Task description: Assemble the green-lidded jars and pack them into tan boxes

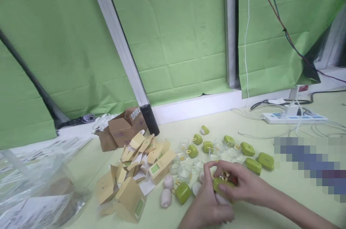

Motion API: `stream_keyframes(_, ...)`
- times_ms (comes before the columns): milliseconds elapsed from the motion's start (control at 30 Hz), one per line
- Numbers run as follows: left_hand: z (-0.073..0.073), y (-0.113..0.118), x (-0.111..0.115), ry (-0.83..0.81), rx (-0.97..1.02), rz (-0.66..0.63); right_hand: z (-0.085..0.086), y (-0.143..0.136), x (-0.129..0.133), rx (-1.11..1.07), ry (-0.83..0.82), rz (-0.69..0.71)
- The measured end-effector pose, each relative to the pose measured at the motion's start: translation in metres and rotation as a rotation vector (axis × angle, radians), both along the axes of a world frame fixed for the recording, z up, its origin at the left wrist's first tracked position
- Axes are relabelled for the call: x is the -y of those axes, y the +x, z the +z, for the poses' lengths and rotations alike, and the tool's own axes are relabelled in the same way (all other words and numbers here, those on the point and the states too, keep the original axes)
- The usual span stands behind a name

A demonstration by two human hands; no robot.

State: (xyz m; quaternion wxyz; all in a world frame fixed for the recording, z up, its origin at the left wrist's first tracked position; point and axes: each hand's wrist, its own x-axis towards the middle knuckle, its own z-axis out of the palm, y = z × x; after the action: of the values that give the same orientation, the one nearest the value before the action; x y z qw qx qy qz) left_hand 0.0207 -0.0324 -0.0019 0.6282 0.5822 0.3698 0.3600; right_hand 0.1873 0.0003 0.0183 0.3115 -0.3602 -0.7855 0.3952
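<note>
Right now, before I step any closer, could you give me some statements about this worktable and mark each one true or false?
1. The fingers of the right hand touch a small green case. True.
2. The left hand is far away from the right one. False: the left hand is close beside it.
3. Clear cups stand among other green cases. True.
4. The opened cartons lie to the right of both hands. False: the cartons lie to their left.
5. A white charger sits on the white power strip. True.
6. The window coverings are red. False: the coverings are green.
</note>
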Motion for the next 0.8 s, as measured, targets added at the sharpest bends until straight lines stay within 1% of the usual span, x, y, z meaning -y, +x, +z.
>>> stream_keyframes(67, 0.005, -0.001, -0.001, -0.053, 0.016, -0.080, 0.001, 0.002, -0.007, -0.087, -0.113, 0.051)
stream_keyframes(100, 0.007, 0.000, -0.002, -0.072, 0.038, -0.098, 0.002, 0.003, -0.009, -0.121, -0.163, 0.056)
stream_keyframes(133, 0.009, 0.000, -0.003, -0.083, 0.076, -0.097, 0.004, 0.004, -0.011, -0.149, -0.196, 0.031)
stream_keyframes(167, 0.010, 0.001, -0.004, -0.089, 0.132, -0.076, 0.005, 0.004, -0.011, -0.170, -0.205, -0.022)
stream_keyframes(233, 0.010, 0.003, -0.007, -0.095, 0.259, 0.000, 0.005, 0.005, -0.011, -0.206, -0.160, -0.156)
stream_keyframes(300, 0.008, 0.006, -0.011, -0.075, 0.298, 0.134, 0.002, 0.003, -0.009, -0.243, -0.104, -0.255)
stream_keyframes(400, 0.003, 0.012, -0.017, -0.003, 0.139, 0.362, -0.006, -0.001, -0.005, -0.266, -0.099, -0.302)
stream_keyframes(467, 0.001, 0.014, -0.020, 0.008, 0.064, 0.441, -0.010, -0.004, -0.003, -0.275, -0.093, -0.289)
stream_keyframes(533, 0.000, 0.015, -0.021, 0.025, 0.069, 0.469, -0.012, -0.006, -0.002, -0.280, -0.047, -0.290)
stream_keyframes(567, -0.001, 0.015, -0.022, 0.060, 0.076, 0.478, -0.012, -0.006, -0.001, -0.276, -0.027, -0.313)
stream_keyframes(667, -0.003, 0.012, -0.022, 0.229, 0.043, 0.515, -0.013, -0.005, 0.000, -0.258, 0.001, -0.380)
stream_keyframes(733, -0.005, 0.010, -0.023, 0.312, -0.007, 0.529, -0.015, -0.004, 0.000, -0.278, 0.076, -0.359)
stream_keyframes(800, -0.008, 0.008, -0.024, 0.355, -0.039, 0.525, -0.017, -0.003, -0.001, -0.294, 0.173, -0.328)
